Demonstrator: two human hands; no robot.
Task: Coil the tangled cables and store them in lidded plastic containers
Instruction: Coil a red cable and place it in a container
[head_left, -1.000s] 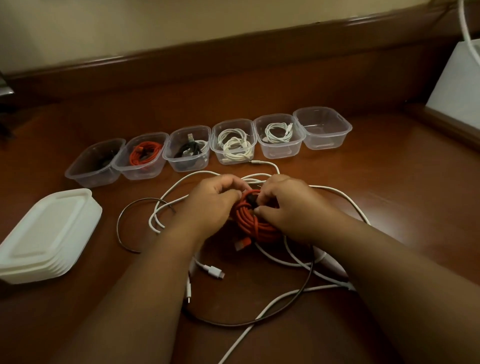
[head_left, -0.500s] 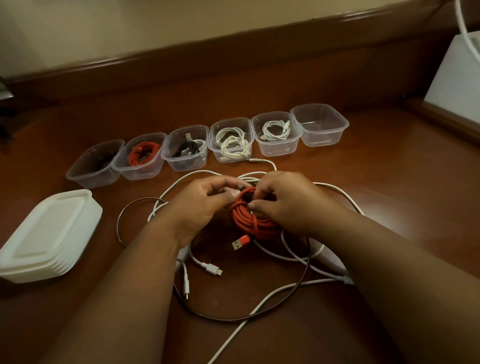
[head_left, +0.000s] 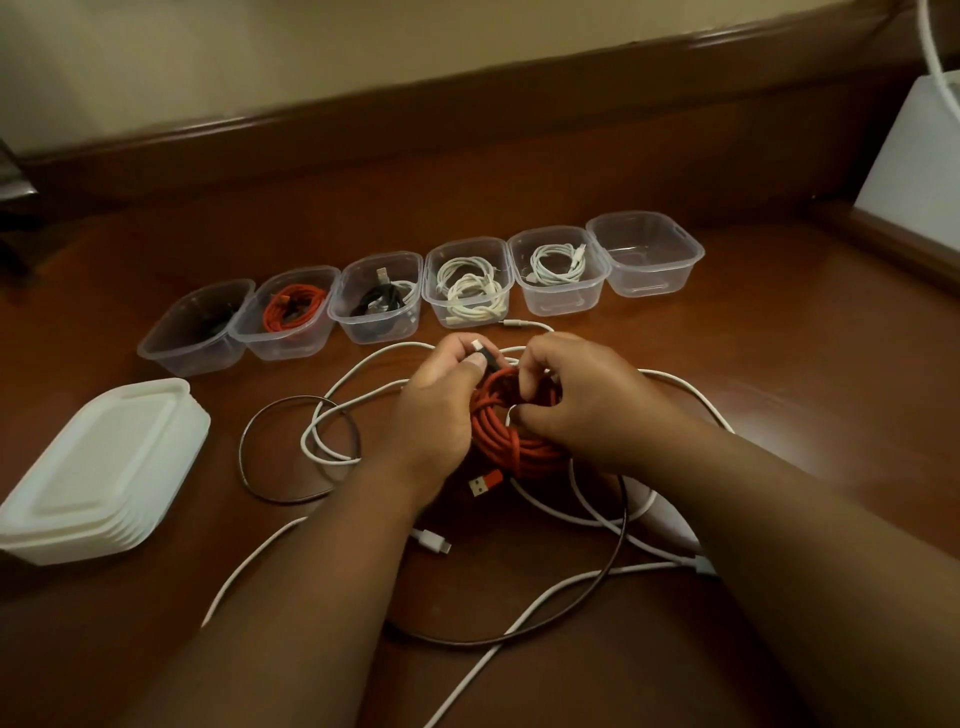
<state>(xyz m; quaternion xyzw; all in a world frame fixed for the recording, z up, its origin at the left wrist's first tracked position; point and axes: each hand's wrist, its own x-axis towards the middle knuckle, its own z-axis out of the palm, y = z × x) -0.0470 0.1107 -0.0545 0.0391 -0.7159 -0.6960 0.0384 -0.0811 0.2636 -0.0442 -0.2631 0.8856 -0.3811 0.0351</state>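
Note:
A coiled red cable (head_left: 511, 439) sits just above the wooden desk between my hands, its red USB plug (head_left: 484, 484) hanging out below. My left hand (head_left: 441, 410) pinches a dark plug end (head_left: 484, 354) at the top of the coil. My right hand (head_left: 576, 400) grips the coil's right side, fingers curled into the loops. Loose white cables (head_left: 332, 415) and a thin dark cable (head_left: 249, 452) lie tangled on the desk around the coil. Behind stands a row of clear plastic containers (head_left: 470, 283), several with coiled cables inside; the rightmost container (head_left: 647, 260) holds nothing.
A stack of white lids (head_left: 98, 467) lies at the left. A white box (head_left: 914, 150) stands at the back right on a raised wooden ledge. A wooden back rail runs behind the containers. White plug ends (head_left: 434, 540) lie near my forearms.
My left hand has drawn a dark plug end up out of the top of the red coil. The coil has lifted slightly and its red USB plug now hangs clear below.

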